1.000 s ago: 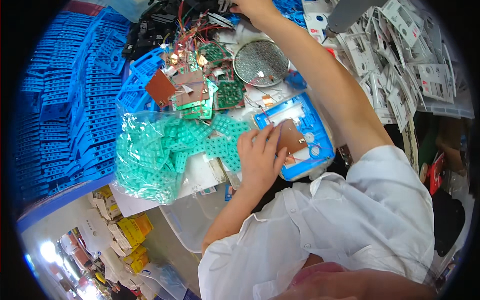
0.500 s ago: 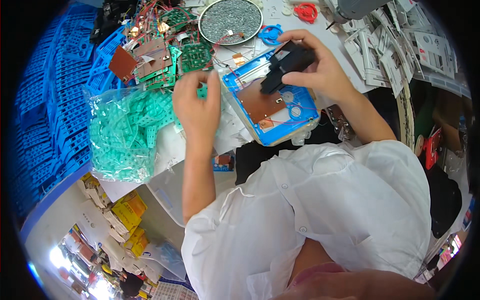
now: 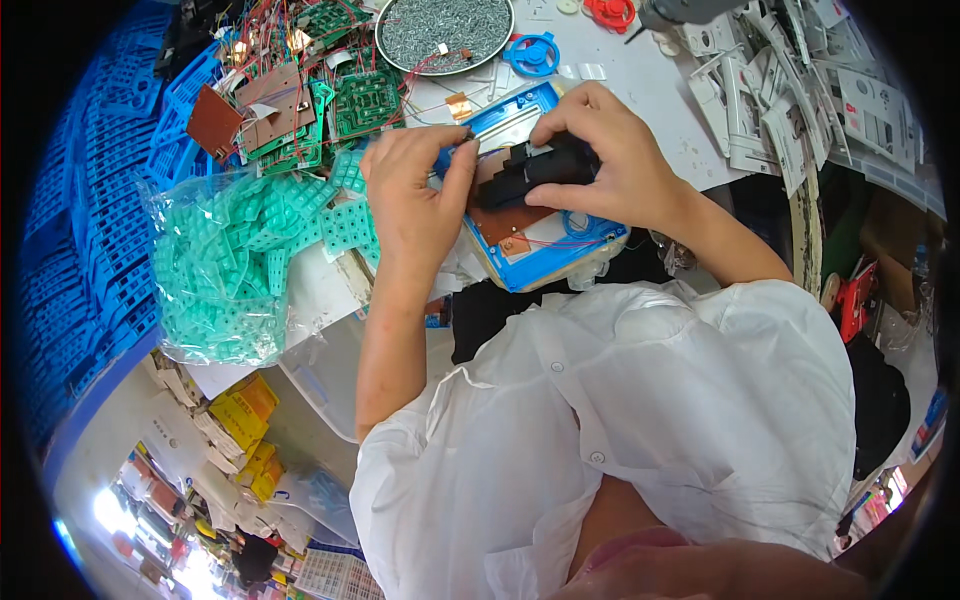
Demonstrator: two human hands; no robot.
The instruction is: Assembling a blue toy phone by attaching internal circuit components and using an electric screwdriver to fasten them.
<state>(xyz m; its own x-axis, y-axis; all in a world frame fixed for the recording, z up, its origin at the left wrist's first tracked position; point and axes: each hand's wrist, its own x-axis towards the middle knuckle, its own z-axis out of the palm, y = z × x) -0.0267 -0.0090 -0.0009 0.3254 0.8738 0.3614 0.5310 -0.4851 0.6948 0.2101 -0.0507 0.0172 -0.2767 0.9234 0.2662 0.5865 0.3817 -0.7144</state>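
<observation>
My right hand [image 3: 622,160] is closed around several black plastic parts [image 3: 540,172], held over a blue plastic casing [image 3: 545,268]. A brown circuit board [image 3: 492,228] with thin red wires lies in that casing, partly covered by the black parts. Close to the left end of the black parts, my left hand [image 3: 415,190] has thumb and index finger brought together. Something small and dark shows at those fingertips, too small to name. Beside my left wrist lie green rubber keypads [image 3: 348,228], many more of them in a clear bag [image 3: 220,280].
Green circuit boards [image 3: 365,100] with tangled wires lie at the back left. A round tray of small metal screws [image 3: 445,35] stands behind the casing, next to a blue ring part [image 3: 531,55]. White plastic pieces [image 3: 735,120] and a grey power screwdriver [image 3: 680,12] are at right; blue casings [image 3: 90,200] pile up far left.
My left hand has moved toward the black parts, its fingertips now near their left end. My right hand has brought the parts lower and to the left over the casing.
</observation>
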